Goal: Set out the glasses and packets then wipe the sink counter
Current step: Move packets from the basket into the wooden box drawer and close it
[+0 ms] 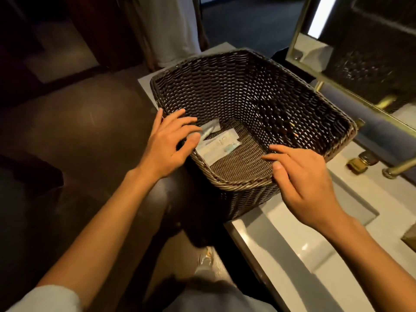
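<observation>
A large dark woven basket (225, 84) stands on the white sink counter (299, 248). On its floor lie pale blue packets: one flat packet (221, 145) and another (210, 129) partly under my left hand. My left hand (171, 143) reaches over the basket's left rim, fingers spread, with the fingertips touching the upper packet; I cannot tell if it grips it. My right hand (301, 176) hovers over the near right rim with fingers apart, holding nothing. No glasses are in view.
A sunken white basin (351, 199) lies to the right of the basket. Brass taps (362, 162) and a brass-framed mirror (337, 70) stand at the back right. Dark floor (78, 136) drops away left of the counter edge.
</observation>
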A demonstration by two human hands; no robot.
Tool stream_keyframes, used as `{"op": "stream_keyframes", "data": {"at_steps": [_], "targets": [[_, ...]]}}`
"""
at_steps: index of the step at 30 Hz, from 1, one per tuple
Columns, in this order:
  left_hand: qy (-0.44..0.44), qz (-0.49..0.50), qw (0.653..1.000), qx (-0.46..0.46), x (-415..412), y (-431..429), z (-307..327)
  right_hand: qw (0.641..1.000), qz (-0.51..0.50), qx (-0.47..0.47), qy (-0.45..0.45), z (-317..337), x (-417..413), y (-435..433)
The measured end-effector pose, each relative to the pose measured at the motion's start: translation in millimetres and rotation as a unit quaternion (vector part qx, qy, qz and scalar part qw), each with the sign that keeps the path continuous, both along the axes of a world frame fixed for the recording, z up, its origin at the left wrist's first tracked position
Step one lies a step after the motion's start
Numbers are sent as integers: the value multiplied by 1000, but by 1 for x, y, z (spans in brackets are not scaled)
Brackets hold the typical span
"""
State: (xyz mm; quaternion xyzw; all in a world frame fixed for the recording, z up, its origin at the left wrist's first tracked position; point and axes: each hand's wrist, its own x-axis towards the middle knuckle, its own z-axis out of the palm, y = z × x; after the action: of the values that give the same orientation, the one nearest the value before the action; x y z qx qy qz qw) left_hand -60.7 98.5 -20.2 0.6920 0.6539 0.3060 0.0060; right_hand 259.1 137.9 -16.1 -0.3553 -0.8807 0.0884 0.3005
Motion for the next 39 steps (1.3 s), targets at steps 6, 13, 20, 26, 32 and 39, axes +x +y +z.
{"op": "stream_keyframes", "data": {"at_steps": [6,13,20,26,32,39], "targets": [[-2,-33,998,44,-31,35,-2,974,34,-124,-186,37,-4,10],[-58,-44,989,128,-28,40,-18,917,130,-280,-251,40,-68,95],[-83,-35,980,176,-23,49,-25,893,139,-202,-377,-26,-153,175],[-66,-23,981,181,-25,50,-29,866,169,-206,-424,-85,-204,192],[-40,-11,985,170,-24,52,-29,866,194,-190,-420,-120,-213,198],[-47,-16,983,175,-26,56,-31,855,178,-259,-412,-122,-204,202]]}}
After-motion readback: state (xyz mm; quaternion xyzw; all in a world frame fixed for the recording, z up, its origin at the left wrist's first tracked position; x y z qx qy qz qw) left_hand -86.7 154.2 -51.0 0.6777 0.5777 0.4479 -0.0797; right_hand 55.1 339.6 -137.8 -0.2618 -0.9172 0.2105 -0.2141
